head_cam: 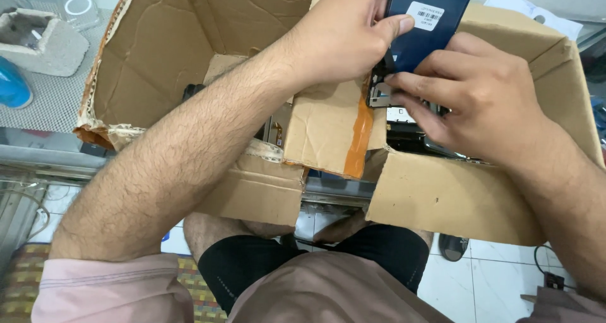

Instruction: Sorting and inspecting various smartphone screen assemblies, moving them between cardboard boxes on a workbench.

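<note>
While both hands meet at the upper middle of the frame, the left hand (344,36) pinches the dark blue panel (429,20) and the right hand (480,99) grips its lower end, above a torn cardboard box (442,197).

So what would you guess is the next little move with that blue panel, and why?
Probably lifting the panel clear of the box. Both hands already pinch it: the left hand holds its upper edge, the right hand its lower end, and it hangs above other parts lying inside the box.
</note>
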